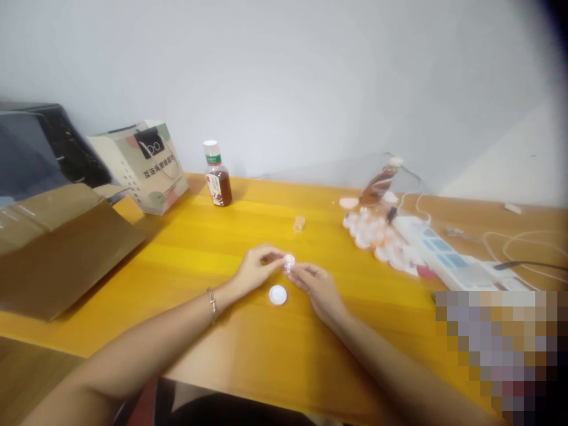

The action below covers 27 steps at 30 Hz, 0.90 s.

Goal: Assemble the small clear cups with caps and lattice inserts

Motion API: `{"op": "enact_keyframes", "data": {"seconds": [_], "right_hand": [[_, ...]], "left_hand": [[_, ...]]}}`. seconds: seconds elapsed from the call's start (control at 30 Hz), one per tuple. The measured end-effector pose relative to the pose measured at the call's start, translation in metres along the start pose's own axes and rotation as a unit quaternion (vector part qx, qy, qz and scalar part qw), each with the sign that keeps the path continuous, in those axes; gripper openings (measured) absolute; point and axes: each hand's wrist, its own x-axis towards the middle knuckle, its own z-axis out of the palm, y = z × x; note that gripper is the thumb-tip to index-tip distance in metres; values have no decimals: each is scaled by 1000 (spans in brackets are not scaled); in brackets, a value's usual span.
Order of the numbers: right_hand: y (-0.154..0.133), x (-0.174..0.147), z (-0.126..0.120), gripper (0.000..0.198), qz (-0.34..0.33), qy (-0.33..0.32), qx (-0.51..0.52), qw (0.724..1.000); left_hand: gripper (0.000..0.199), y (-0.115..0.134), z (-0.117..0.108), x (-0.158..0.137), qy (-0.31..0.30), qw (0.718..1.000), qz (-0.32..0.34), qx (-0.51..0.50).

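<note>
Between my two hands is a small round white piece with reddish marks (pixel 289 263); its kind is too blurred to make out. My left hand (pixel 260 269) pinches it from the left with thumb and fingertips, a bracelet at the wrist. From the right, the fingertips of my right hand (pixel 317 287) close on its lower edge. Just below it, on the yellow wooden table (pixel 248 355), lies a white round disc with a raised rim (pixel 278 294). Farther back stands a small clear, yellowish plastic piece (pixel 299 223).
An open cardboard box (pixel 66 254) fills the left side, with a paper bag (pixel 146 168) behind it. A capped bottle of dark drink (pixel 219 177) stands near the wall. On the right are a tilted bottle (pixel 379 183), pale round pieces (pixel 373 231), a white power strip (pixel 448 251) and cables.
</note>
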Motion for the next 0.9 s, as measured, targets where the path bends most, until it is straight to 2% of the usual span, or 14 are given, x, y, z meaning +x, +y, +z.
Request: {"op": "enact_keyframes", "data": {"seconds": [0.17, 0.3, 0.43, 0.67, 0.9], "right_hand": [[1, 0, 0, 16, -1, 3, -1, 1000], [1, 0, 1, 16, -3, 3, -12, 1000], [1, 0, 1, 14, -6, -1, -18, 1000], [2, 0, 1, 13, -4, 1, -19, 1000], [2, 1, 0, 15, 1, -7, -16, 1000]], "left_hand": [[30, 1, -3, -1, -33, 995, 84, 49], [27, 5, -10, 0, -79, 983, 130, 99], [21, 8, -13, 1, -78, 983, 116, 117], [16, 3, -8, 1, -17, 994, 98, 43], [19, 4, -6, -1, -17, 991, 114, 60]]}}
